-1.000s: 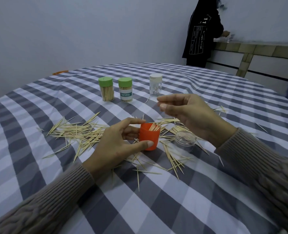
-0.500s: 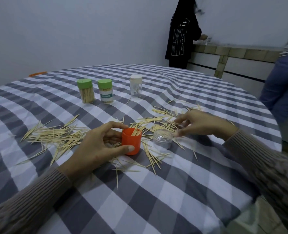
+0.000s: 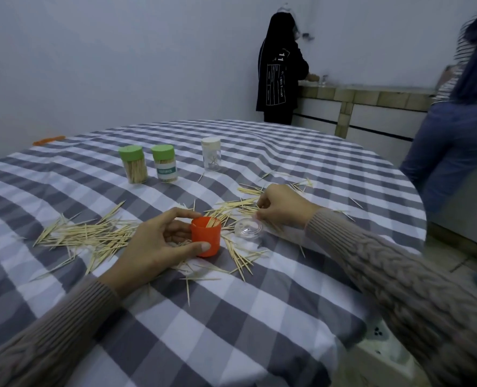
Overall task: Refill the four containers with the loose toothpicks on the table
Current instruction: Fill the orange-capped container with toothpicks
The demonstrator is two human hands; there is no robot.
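The orange container (image 3: 205, 236) stands upright and open on the checked desk (image 3: 231, 317), with a few toothpicks poking out of its mouth. The left hand (image 3: 159, 244) grips it, thumb on the near side and fingers (image 3: 185, 212) curled over the far rim. Just right of the orange container lies a clear round lid (image 3: 249, 227). Beyond that lid the right hand (image 3: 282, 206) reaches down into a scatter of loose toothpicks (image 3: 240, 205), its fingers bent and pinching at them; how many it has hold of cannot be told. A larger pile of toothpicks (image 3: 92, 236) lies left of the orange container, and more are strewn in front of it, toward the desk's near edge. Farther back from the orange container stand three closed containers in a row: a green-capped one (image 3: 133, 168) full of toothpicks, a green-capped labelled one (image 3: 164, 166), and a white-capped clear one (image 3: 211, 153) that looks nearly empty. Beyond the desk, a person in a black coat (image 3: 279, 71) stands at a tiled counter (image 3: 371, 96), and another person (image 3: 461, 113) stands at the right edge.
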